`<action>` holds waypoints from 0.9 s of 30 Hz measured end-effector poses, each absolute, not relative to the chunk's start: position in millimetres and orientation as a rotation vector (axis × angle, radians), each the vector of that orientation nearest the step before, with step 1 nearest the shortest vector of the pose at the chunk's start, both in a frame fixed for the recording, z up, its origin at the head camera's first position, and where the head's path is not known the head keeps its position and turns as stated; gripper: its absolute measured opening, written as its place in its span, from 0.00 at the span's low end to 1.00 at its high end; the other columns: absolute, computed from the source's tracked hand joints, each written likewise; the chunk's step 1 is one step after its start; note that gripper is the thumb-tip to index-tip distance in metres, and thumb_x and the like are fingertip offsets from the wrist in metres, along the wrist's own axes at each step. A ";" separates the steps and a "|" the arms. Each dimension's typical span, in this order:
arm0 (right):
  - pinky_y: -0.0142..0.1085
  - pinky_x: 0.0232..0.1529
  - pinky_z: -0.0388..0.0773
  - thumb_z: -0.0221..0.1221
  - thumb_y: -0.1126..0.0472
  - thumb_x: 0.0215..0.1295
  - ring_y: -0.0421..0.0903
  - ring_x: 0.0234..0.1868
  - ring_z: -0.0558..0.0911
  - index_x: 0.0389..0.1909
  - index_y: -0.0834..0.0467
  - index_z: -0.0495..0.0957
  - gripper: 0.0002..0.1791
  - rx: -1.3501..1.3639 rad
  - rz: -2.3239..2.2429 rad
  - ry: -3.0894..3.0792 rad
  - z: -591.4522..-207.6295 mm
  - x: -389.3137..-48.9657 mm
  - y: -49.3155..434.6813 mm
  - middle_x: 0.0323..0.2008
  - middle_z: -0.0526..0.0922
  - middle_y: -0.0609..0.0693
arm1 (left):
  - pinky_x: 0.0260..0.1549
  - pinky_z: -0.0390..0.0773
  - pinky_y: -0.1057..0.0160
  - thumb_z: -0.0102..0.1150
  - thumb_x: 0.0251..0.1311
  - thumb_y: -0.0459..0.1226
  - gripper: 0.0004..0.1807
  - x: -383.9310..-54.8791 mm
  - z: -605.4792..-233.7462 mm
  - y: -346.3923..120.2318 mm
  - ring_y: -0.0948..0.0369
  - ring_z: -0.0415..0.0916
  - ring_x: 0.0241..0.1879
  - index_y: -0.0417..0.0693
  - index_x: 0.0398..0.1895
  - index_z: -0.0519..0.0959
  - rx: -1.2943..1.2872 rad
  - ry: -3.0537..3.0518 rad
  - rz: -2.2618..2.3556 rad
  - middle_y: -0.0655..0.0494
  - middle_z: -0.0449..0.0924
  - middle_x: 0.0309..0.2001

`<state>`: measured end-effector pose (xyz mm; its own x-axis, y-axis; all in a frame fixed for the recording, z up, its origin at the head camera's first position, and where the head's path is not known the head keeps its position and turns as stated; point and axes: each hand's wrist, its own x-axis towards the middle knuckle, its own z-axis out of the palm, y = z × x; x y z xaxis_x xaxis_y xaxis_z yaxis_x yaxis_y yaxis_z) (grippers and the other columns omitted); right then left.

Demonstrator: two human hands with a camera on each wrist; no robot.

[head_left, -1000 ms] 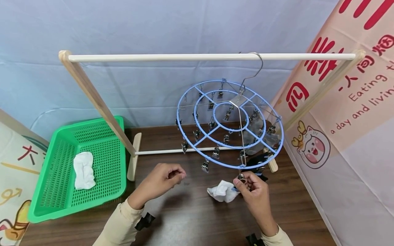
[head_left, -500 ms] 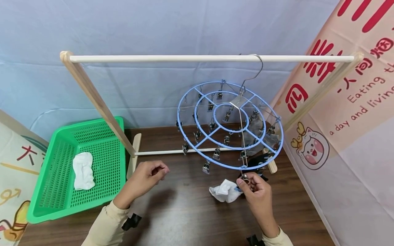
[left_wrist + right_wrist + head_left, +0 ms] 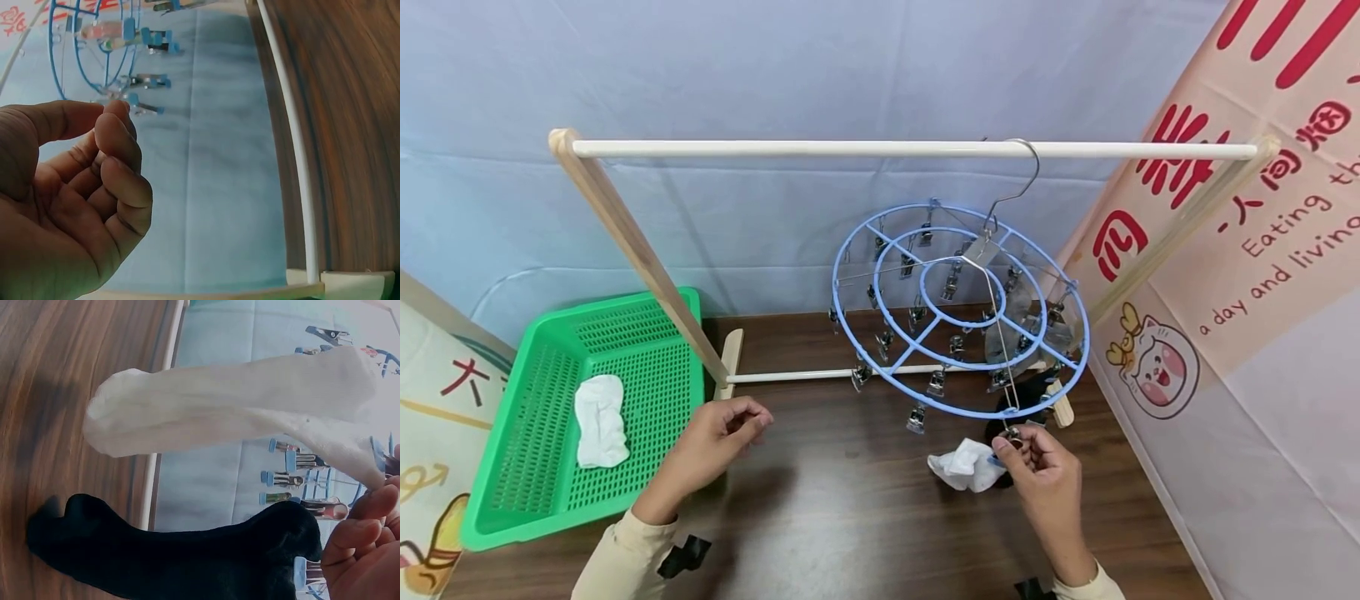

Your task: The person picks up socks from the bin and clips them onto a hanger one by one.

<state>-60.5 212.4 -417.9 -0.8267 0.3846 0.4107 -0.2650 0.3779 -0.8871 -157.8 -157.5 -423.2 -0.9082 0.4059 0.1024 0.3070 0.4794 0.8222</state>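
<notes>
My right hand (image 3: 1051,479) pinches a metal clip (image 3: 1013,434) at the front rim of the round blue clip hanger (image 3: 925,402). From that clip hangs a white sock (image 3: 964,465), stretched out long in the right wrist view. Behind it is a black sock (image 3: 175,553), mostly hidden by the hand and hanger from the head camera. My left hand (image 3: 713,442) hovers over the table between basket and hanger; its fingers are loosely curled, thumb near the index finger, holding nothing. Another white sock (image 3: 601,421) lies in the green basket (image 3: 497,533).
A wooden drying rack with a white top rail (image 3: 775,149) stands across the table (image 3: 820,533). A metal hook (image 3: 1036,171) hangs the clip hanger from this rail. A grey sheer piece (image 3: 1007,342) hangs at the hanger's right side. Printed cloth walls close off both sides.
My left hand has moved left, away from the hanger and toward the basket. The right hand has shifted slightly right with the clip, and the hanger has turned a little, carrying the white sock along.
</notes>
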 end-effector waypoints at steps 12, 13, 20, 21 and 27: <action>0.24 0.16 0.64 0.66 0.77 0.53 0.33 0.18 0.68 0.29 0.66 0.80 0.05 -0.259 1.440 -2.090 -437.7 -64.9 233.7 0.18 0.72 0.44 | 0.21 0.75 0.64 0.55 0.67 0.32 0.05 -150.9 -423.2 -184.9 0.62 0.72 0.20 0.44 0.39 0.81 0.474 2.633 1.456 0.57 0.74 0.24; 0.24 0.16 0.64 0.66 0.77 0.53 0.33 0.18 0.68 0.29 0.66 0.80 0.05 -0.245 1.422 -2.092 -438.2 -65.2 234.4 0.18 0.72 0.44 | 0.21 0.74 0.64 0.55 0.68 0.32 0.05 -150.2 -423.0 -186.9 0.61 0.72 0.20 0.44 0.38 0.81 0.471 2.645 1.457 0.57 0.74 0.23; 0.21 0.18 0.65 0.68 0.76 0.49 0.32 0.20 0.70 0.30 0.66 0.81 0.08 -0.146 1.217 -2.119 -443.5 -68.2 240.8 0.21 0.74 0.45 | 0.20 0.73 0.64 0.54 0.69 0.35 0.07 -150.2 -427.4 -204.0 0.58 0.72 0.19 0.44 0.35 0.80 0.454 2.746 1.476 0.54 0.75 0.23; 0.21 0.19 0.65 0.69 0.76 0.48 0.32 0.20 0.70 0.31 0.66 0.81 0.09 -0.136 1.197 -2.121 -443.9 -68.4 241.7 0.21 0.74 0.46 | 0.19 0.73 0.64 0.54 0.69 0.35 0.06 -150.5 -428.5 -207.3 0.58 0.72 0.19 0.44 0.36 0.80 0.443 2.756 1.477 0.53 0.75 0.23; 0.20 0.18 0.64 0.68 0.78 0.49 0.31 0.20 0.69 0.31 0.69 0.81 0.09 -0.105 1.131 -2.127 -441.7 -69.8 244.6 0.21 0.75 0.50 | 0.18 0.72 0.65 0.53 0.69 0.35 0.08 -153.0 -431.2 -225.6 0.58 0.73 0.18 0.40 0.38 0.81 0.331 2.822 1.453 0.51 0.76 0.23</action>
